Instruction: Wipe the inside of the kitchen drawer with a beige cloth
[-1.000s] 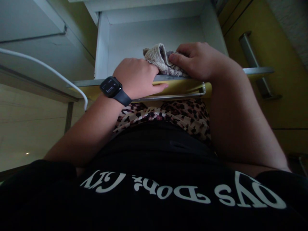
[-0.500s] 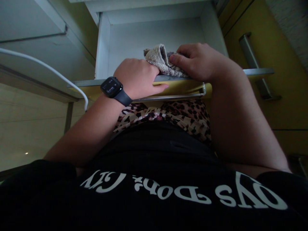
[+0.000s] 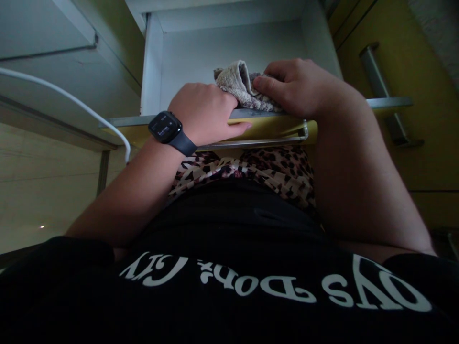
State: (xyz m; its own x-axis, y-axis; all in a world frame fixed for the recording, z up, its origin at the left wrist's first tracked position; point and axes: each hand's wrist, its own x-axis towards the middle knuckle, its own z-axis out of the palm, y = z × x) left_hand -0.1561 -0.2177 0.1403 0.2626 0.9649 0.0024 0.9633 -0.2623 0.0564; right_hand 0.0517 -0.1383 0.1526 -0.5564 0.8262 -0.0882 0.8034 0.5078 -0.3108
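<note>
My right hand (image 3: 296, 88) is closed on a bunched grey-beige cloth (image 3: 242, 88), thumb on top, close to the inner side of the drawer front. My left hand (image 3: 202, 112) hooks over the top edge of the drawer front (image 3: 132, 122); its thumb lies along the yellow outer face, and its other fingers go down inside, partly hidden. The cloth lies beside the left knuckles. The white drawer (image 3: 201, 52) stands pulled out in front of my body. A metal handle (image 3: 258, 142) shows on its front below my left thumb.
A white cable (image 3: 71, 93) curves in from the left. Yellow cupboard fronts with a metal handle (image 3: 375, 71) stand at the right. At the left are a pale cabinet panel (image 3: 39, 31) and the tiled floor (image 3: 46, 191). My torso is close to the drawer.
The view has shifted very slightly. Both hands and the cloth keep practically the same places on the drawer.
</note>
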